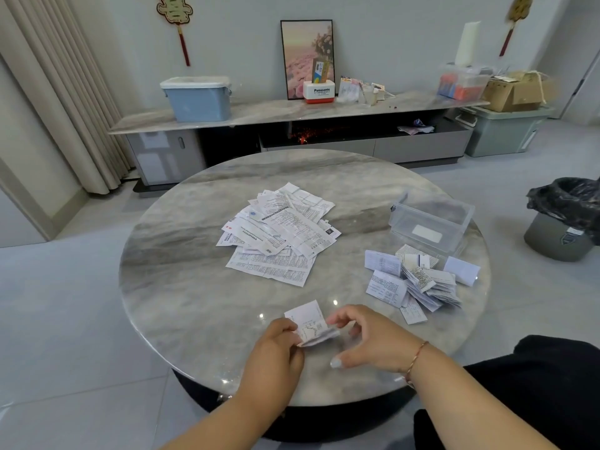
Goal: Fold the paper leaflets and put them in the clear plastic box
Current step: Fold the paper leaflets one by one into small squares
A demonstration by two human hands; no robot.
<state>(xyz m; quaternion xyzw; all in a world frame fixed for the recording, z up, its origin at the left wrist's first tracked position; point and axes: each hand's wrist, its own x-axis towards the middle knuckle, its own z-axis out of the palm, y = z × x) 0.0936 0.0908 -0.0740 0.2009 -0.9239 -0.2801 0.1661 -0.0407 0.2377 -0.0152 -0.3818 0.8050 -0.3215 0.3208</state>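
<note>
At the near edge of the round marble table (181,287), a small partly folded leaflet (308,321) is held between both hands. My left hand (276,349) pinches its left side and my right hand (367,339) pinches its right end with the fingertips. A loose pile of flat unfolded leaflets (279,235) lies in the middle of the table. Folded leaflets (412,277) are heaped at the right. Just behind that heap stands the clear plastic box (431,219), with one white slip lying in it.
A bin lined with a black bag (565,219) stands on the floor at the right. Behind the table runs a low marble TV cabinet (292,112) carrying a blue lidded tub (198,97), a framed picture and boxes. My dark-clothed knee (535,384) is at the lower right.
</note>
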